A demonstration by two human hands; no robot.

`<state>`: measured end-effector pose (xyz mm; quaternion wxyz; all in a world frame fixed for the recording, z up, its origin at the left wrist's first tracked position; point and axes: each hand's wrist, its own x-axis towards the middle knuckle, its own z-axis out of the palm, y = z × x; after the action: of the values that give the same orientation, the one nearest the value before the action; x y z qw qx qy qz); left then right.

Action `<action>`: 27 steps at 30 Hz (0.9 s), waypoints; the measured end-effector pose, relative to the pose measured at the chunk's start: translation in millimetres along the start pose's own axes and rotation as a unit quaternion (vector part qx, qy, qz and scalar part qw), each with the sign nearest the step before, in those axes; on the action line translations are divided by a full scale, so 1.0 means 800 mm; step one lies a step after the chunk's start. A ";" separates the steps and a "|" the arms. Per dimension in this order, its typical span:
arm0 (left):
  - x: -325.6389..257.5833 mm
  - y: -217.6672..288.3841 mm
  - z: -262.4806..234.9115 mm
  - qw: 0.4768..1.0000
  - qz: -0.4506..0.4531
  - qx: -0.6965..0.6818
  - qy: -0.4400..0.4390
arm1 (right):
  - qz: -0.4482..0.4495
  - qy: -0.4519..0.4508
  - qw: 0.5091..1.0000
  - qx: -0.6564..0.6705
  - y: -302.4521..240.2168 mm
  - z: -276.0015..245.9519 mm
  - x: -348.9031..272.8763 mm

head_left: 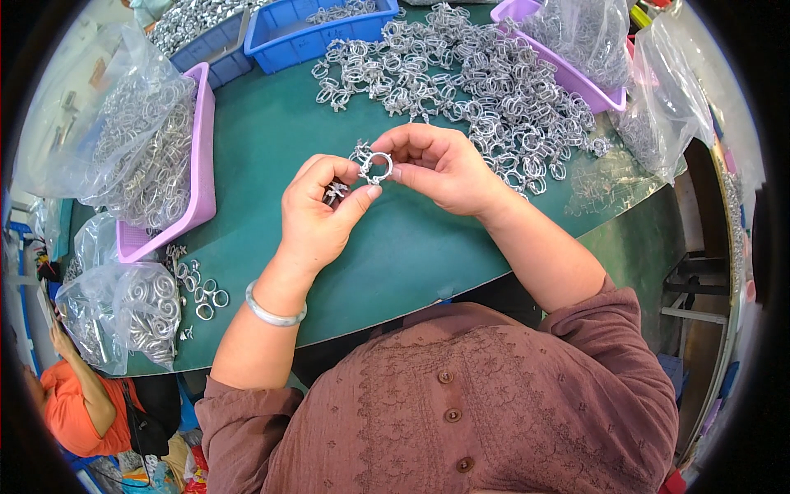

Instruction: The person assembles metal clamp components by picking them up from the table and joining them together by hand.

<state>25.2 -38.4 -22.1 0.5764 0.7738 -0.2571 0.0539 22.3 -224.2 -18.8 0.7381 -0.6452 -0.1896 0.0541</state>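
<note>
Above the middle of the green table (271, 123), both my hands hold one silver-grey metal ring piece (377, 167) with a rough ornament on its side. My left hand (319, 206) pinches the ring's left side between thumb and fingers. More grey metal bits (335, 193) show in the curl of its fingers; their exact form is hard to make out. From the right, my right hand (440, 169) grips the ring's other edge with thumb and forefinger. Beyond it spreads a big heap of similar grey metal rings (461, 70).
At the left stands a pink basket (204, 148) with bagged rings. Near it lie a bag of spiral metal pieces (152, 309) and several loose rings (206, 296). Blue bins (317, 41) and a purple basket (576, 82) line the far side. A person in orange (78, 407) is at lower left.
</note>
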 end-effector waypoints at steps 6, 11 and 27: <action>0.001 0.004 0.000 1.000 0.013 0.026 0.005 | 0.009 -0.006 1.000 -0.005 0.000 -0.001 -0.001; 0.001 0.006 0.000 0.999 0.018 0.030 0.005 | 0.006 -0.004 1.000 0.007 0.000 0.000 -0.001; -0.001 -0.004 0.002 0.998 -0.034 -0.034 -0.036 | -0.005 -0.006 1.000 -0.016 0.001 -0.002 0.000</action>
<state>25.7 -39.3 -25.4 0.5942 0.7636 -0.2526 -0.0027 22.9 -225.5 -19.7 0.7271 -0.6553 -0.1981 0.0506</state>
